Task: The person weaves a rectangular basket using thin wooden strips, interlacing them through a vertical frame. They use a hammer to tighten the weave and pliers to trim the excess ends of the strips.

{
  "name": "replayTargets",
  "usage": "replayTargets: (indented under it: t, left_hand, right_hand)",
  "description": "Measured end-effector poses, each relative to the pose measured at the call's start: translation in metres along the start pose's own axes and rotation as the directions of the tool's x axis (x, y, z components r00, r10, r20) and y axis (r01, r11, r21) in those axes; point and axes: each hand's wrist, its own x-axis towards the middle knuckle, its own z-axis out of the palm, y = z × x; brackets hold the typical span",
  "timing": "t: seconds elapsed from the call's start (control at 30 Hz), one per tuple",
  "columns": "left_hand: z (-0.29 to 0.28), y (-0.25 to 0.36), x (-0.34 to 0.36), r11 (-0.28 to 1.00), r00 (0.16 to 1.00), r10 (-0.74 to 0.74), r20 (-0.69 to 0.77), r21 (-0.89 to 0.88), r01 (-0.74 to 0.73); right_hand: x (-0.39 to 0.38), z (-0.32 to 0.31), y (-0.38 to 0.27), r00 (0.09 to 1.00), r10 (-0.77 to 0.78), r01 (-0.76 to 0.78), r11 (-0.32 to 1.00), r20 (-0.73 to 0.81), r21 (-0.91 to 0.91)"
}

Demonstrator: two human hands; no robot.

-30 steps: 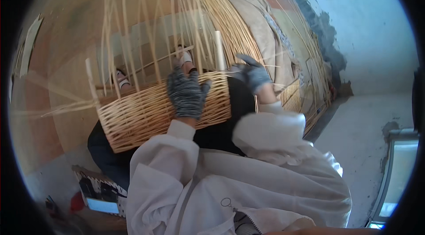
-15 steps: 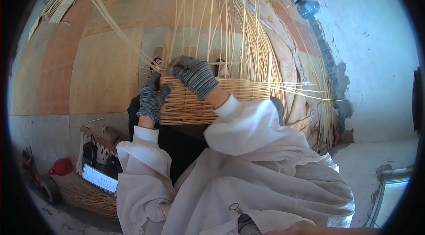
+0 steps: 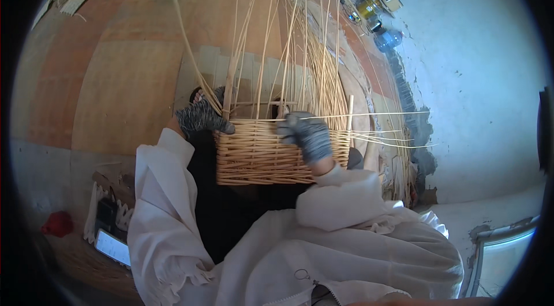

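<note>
One big floor [image 3: 124, 92], tan and brick-red panels, under everything. My black trousers [image 3: 216, 213] next; the wicker piece [image 3: 259, 162] sits across the knees, woven face toward me, tall stakes [image 3: 262, 69] rising from its top edge. Bundle of long rods [image 3: 326, 72] beyond it, to the right. My left hand [image 3: 203, 115], gray glove, is clamped on the top left corner: thumb on the woven face, fingers up by the left post [image 3: 229, 87]. My right hand [image 3: 309, 136] is at the top edge, blurred; can't tell if it's pinching the thin strand [image 3: 375, 114] running off right. Phone [image 3: 112, 246] lower left, lit.
</note>
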Motion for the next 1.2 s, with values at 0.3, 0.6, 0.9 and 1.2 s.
replayTargets:
  t: [0.3, 0.6, 0.9, 1.2]
  left_hand:
    - [0.082, 0.015, -0.052, 0.857, 0.667, 0.279, -0.691, 0.492, 0.151]
    - [0.17, 0.026, 0.018, 0.299, 0.836, -0.149, -0.529, 0.782, 0.548]
    - [0.198, 0.035, 0.045, 0.343, 0.884, 0.302, -0.357, 0.906, 0.249]
    - [0.245, 0.028, 0.087, 0.052, 0.902, -0.237, -0.361, 0.922, 0.383]
  right_hand:
    - [0.019, -0.021, 0.019, 0.896, 0.362, -0.312, 0.925, -0.258, 0.217]
    - [0.111, -0.002, -0.001, 0.831, -0.507, 0.353, 0.16, 0.23, -0.922]
    - [-0.013, -0.134, 0.04, 0.93, -0.323, 0.357, 0.908, -0.178, 0.22]
    - [0.117, -0.127, -0.034, 0.995, 0.087, 0.017, 0.357, 0.052, -0.934]
